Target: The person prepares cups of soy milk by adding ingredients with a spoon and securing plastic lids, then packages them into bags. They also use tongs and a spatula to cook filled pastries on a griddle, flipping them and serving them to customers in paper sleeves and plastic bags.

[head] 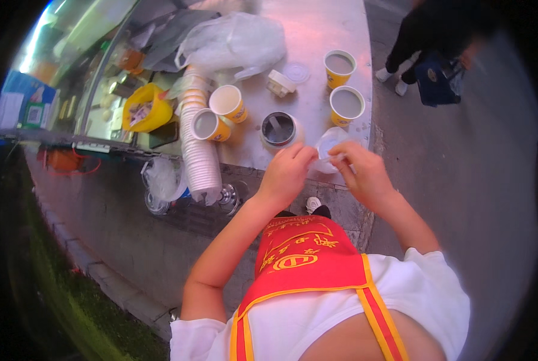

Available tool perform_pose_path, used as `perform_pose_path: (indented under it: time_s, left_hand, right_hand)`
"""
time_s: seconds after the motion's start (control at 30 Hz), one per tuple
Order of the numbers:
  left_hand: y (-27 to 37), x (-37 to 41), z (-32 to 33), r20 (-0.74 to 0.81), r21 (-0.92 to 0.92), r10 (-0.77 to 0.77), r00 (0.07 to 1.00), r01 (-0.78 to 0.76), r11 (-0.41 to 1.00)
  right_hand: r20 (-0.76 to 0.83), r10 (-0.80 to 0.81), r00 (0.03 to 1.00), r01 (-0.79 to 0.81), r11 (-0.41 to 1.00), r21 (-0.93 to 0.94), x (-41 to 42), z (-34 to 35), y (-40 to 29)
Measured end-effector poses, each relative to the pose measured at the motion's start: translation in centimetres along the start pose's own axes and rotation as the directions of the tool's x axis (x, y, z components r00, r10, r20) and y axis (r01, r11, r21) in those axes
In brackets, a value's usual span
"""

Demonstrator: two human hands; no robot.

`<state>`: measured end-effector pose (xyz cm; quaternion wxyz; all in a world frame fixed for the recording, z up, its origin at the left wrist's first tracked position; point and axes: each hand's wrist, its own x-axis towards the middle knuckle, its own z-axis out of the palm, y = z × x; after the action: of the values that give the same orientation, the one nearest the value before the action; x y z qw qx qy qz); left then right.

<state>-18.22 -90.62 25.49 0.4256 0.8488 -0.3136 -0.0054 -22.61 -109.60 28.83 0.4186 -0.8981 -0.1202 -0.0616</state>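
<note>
My left hand point(290, 170) and my right hand point(363, 173) pinch a clear plastic bag point(330, 163) between them at the near edge of the metal table. A whitish round form shows within or behind the bag; which one cannot be told. Just beyond my left hand stands an open round container point(278, 129) with dark contents and a utensil in it. Past my right hand are two yellow-and-white paper cups point(346, 104) point(339, 63) of greyish liquid. Left of the dark container, a similar filled cup point(208, 125) stands beside a pale-looking cup point(227, 100).
A long stack of paper cups point(199, 149) overhangs the metal table point(314, 27). Farther back lie plastic bags point(235, 43), a clear lid point(296, 72) and a small whitish object point(280, 83). A yellow bin point(147, 110) stands left. A person point(424, 40) with a dark bag is at upper right.
</note>
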Motion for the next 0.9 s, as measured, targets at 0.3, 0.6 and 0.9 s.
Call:
perform_pose_path:
  time_s: [0.3,0.6,0.9]
  left_hand:
    - [1.8,-5.0,-1.9,-0.194,0.123,0.076,0.978,-0.052,0.991]
    - [-6.3,-38.2,-17.0,-0.255,0.016,-0.386,0.887,0.403,0.915]
    - [-14.0,-66.3,-39.1,-0.401,-0.204,-0.681,0.612,0.666,0.718]
  right_hand:
    - [0.113,0.096,0.989,-0.067,0.969,-0.238,-1.4,0.1,-2.9]
    - [-0.234,-0.307,0.922,0.326,0.944,0.046,-2.9,15.0,-16.4]
    - [0.542,-0.481,0.69,0.461,0.868,0.183,3.6,53.2,-48.4]
